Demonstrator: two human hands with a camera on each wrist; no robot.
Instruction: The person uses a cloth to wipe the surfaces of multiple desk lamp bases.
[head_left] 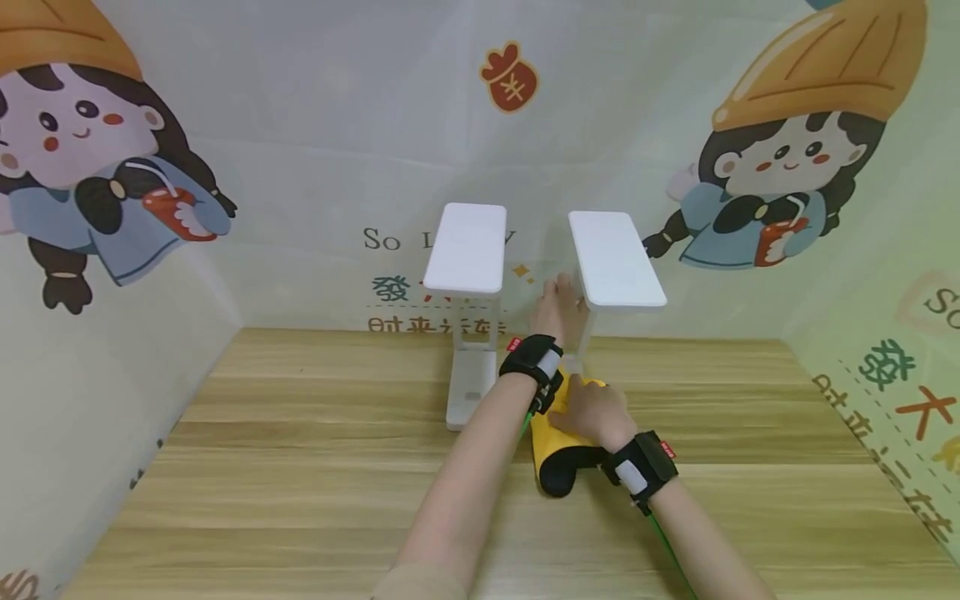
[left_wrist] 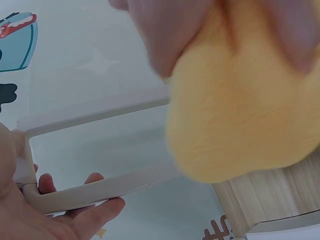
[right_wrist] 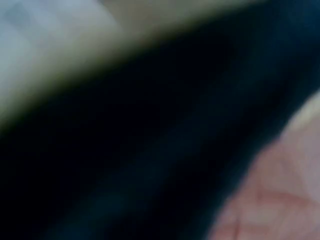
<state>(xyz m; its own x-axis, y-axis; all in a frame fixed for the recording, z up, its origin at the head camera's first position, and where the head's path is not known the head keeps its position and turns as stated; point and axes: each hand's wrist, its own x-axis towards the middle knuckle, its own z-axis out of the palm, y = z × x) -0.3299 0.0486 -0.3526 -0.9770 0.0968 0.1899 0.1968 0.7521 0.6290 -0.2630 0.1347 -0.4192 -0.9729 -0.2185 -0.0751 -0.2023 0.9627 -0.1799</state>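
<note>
Two white foldable stands are on the wooden table; the right stand (head_left: pixel 618 258) has a tilted plate on a slim frame. My left hand (head_left: pixel 553 312) holds that stand just under its plate. In the left wrist view, the left hand's fingers (left_wrist: pixel 102 215) wrap a side bar of the open frame (left_wrist: pixel 135 184). Lower down, my right hand (head_left: pixel 596 410) grips a yellow cloth (head_left: pixel 547 442) with a black underside, at the foot of the same stand. The cloth hides the stand's base. Black fabric (right_wrist: pixel 125 135) fills most of the right wrist view, beside the palm (right_wrist: pixel 280 195).
The left stand (head_left: pixel 465 250) is upright close beside my left forearm, its base (head_left: pixel 471 379) on the table (head_left: pixel 315 467). A printed backdrop (head_left: pixel 337 125) rises behind the table and at both sides. Green cables (head_left: pixel 667 542) run from black wrist straps (head_left: pixel 643 471).
</note>
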